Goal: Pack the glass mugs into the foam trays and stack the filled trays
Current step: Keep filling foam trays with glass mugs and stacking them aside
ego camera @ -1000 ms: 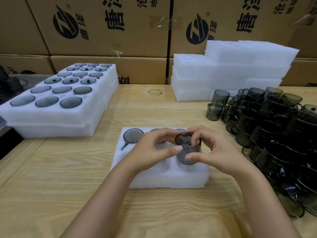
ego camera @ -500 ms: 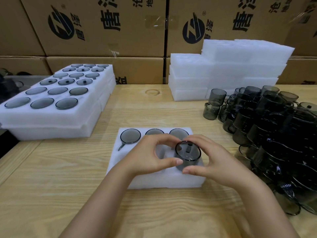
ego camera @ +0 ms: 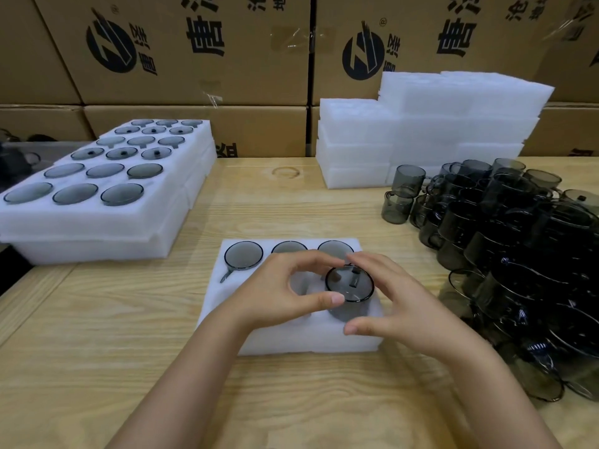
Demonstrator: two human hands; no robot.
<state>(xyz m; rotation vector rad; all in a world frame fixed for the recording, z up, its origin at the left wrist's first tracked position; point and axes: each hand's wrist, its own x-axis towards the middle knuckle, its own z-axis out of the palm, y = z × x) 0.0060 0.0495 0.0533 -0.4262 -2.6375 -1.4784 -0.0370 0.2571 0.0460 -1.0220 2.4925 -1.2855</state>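
Between left hand and right hand — glass mug, gripped, partly in foam tray

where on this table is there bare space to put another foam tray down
Bare wood lies on the table between the filled tray stack and the empty foam stack, and in the near left corner, left of the part-filled tray. Crowded: the right side under the mug pile, and the middle, where the left hand and right hand hold a mug.

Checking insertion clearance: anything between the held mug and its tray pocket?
Nothing visible. The mug is partway into the front right pocket of the foam tray, left hand and right hand around it; the pocket floor is hidden.
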